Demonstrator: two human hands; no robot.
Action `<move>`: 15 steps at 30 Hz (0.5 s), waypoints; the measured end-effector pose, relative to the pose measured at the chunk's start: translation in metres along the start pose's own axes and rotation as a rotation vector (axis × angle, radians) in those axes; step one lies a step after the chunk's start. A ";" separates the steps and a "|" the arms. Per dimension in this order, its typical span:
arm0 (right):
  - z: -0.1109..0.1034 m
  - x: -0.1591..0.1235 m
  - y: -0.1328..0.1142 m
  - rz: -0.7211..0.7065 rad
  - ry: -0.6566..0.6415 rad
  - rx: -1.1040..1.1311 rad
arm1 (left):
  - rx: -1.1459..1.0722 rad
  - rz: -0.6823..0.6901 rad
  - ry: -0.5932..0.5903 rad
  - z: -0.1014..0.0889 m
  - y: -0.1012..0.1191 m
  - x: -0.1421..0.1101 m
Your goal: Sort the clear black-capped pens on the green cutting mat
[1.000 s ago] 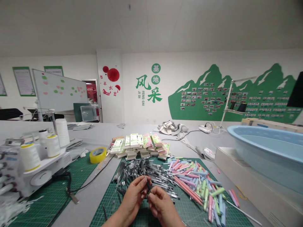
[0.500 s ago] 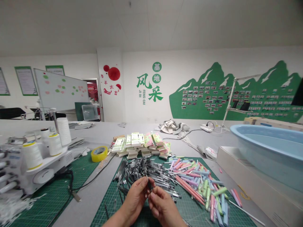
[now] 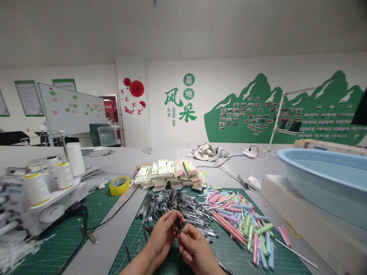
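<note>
Grip: your left hand (image 3: 163, 236) and your right hand (image 3: 195, 244) are both pinched on one slim, dark, rod-like piece (image 3: 178, 221), apparently a pen part; whether it is one part or two joined, cannot tell, as your fingers hide its ends.

Position: raised over the green gridded cutting mat (image 3: 226, 254), between the hands, at about 2 o'clock from your left palm and 11 o'clock from your right.

Long axis: tilted, roughly 11 o'clock to 5 o'clock. Your left fingertips have the upper, farther end, your right thumb and forefinger the lower; neither hand is nearer, since both touch it.

Surroundings: heap of clear-and-black plastic pens (image 3: 189, 208) just beyond at 12 o'clock; pink, blue, green and lilac tubular barrels (image 3: 233, 214) at 2 o'clock; stacked white-and-green boxes (image 3: 164, 168) farther off at 12 o'clock, on the grey bench (image 3: 100, 244).
</note>
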State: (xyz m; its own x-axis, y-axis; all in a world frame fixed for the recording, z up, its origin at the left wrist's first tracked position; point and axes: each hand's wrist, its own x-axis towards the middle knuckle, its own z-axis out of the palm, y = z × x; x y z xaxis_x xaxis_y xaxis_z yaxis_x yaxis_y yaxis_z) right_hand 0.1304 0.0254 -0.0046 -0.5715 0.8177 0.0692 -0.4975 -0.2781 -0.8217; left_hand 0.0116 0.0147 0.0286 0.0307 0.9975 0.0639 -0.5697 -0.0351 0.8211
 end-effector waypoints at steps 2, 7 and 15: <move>0.002 -0.001 -0.001 -0.002 0.011 0.004 | 0.001 -0.007 0.006 -0.001 0.000 0.000; 0.004 -0.003 -0.001 0.009 0.000 0.012 | 0.013 0.005 -0.023 -0.002 0.003 0.000; 0.012 -0.007 -0.014 -0.014 0.063 0.107 | 0.109 -0.042 -0.094 0.001 -0.002 -0.002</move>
State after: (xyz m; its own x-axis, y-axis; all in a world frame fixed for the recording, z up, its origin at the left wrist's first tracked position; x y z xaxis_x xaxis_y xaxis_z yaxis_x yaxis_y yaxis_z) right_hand 0.1337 0.0176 0.0129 -0.5235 0.8510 0.0417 -0.5739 -0.3159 -0.7556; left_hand 0.0137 0.0128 0.0270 0.1320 0.9883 0.0764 -0.4736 -0.0048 0.8807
